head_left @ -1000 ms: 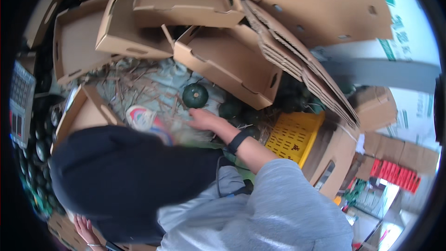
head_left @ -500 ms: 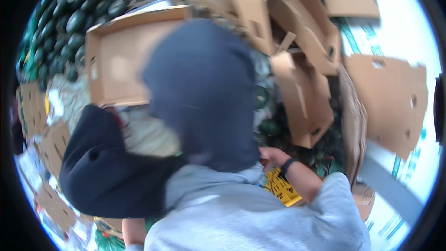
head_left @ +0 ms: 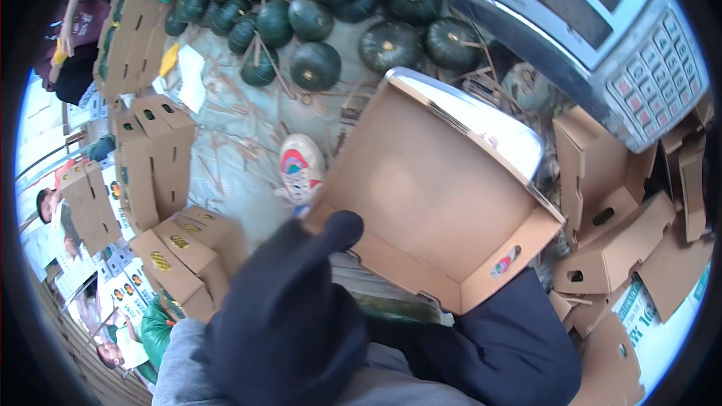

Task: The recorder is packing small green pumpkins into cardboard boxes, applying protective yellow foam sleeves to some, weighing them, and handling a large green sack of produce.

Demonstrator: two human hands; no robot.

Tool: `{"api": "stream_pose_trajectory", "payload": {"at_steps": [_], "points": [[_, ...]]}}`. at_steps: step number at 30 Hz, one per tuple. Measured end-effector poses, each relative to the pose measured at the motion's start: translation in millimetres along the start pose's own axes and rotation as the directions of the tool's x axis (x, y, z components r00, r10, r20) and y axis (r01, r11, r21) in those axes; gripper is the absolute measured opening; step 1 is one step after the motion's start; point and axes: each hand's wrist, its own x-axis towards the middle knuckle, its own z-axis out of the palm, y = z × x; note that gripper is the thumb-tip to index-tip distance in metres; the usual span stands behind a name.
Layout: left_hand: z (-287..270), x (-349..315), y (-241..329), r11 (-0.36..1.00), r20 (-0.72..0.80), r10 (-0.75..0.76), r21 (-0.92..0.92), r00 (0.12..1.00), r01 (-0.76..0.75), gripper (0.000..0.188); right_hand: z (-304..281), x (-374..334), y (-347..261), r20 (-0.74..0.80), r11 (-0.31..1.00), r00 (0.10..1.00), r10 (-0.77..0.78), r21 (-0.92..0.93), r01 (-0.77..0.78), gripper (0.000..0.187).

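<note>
Neither of my hands shows; only a grey sleeve and dark clothing come in at the lower edge. An open cardboard carton [head_left: 421, 188] lies in front of me, its near corner close to my dark-clothed leg [head_left: 519, 346]. Its far right edge overlaps the shiny metal pan [head_left: 474, 116] of a digital scale [head_left: 571, 22]. No produce is visible inside the carton. Dark, blurred fabric [head_left: 293, 323] covers the lower middle and hides what lies behind it. Beyond the carton's left side is a white shoe [head_left: 302, 169] with a coloured pattern.
Dark green squashes [head_left: 316, 66] lie at the far side on a pale sheet strewn with dry stalks. Folded cartons [head_left: 602, 248] crowd the right. Closed cartons [head_left: 180, 256] and a green bag [head_left: 158, 334] stand left, with other people [head_left: 124, 349] beyond.
The view has swung left, bringing the scale and squashes closer. The open carton now appears nearer, beside my legs. My right hand, earlier near a yellow thing, has left the picture.
</note>
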Motion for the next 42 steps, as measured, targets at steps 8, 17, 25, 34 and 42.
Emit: {"api": "stream_pose_trajectory", "payload": {"at_steps": [8, 17, 25, 34, 42], "points": [[-72.6, -1.6, 18.3, 0.926, 0.139, 0.066, 0.36, 0.988, -0.113, 0.034, 36.0, -3.4, 23.5, -0.207, 0.982, 0.974, -0.087, 0.145, 0.119, 0.022], [-260.6, 96.7, 180.5, 0.463, -0.412, 0.881, 0.85, 0.23, -0.249, 0.036, 65.4, -120.2, 137.6, -0.533, 0.867, 0.84, -0.103, 0.366, 0.338, 0.026], [-261.1, 170.1, 223.4, 0.611, -0.529, 0.756, 0.781, 0.385, -0.128, 0.085, 74.3, -281.0, -3.7, -0.97, 0.496, 0.093, -0.224, -0.031, 0.868, 0.019], [-185.1, 135.2, 199.1, 0.504, -0.045, 0.818, 0.537, 0.574, -0.676, 0.082, 276.1, -168.2, -305.2, -0.419, 0.401, 0.467, -0.778, 0.241, 0.884, 0.064], [-232.8, 118.9, 293.8, 0.005, 0.022, 0.998, 0.919, 0.065, -0.395, 0.051, 252.7, -113.0, -354.9, 0.076, 0.509, 0.606, -0.792, 0.63, 0.586, 0.069]]}}
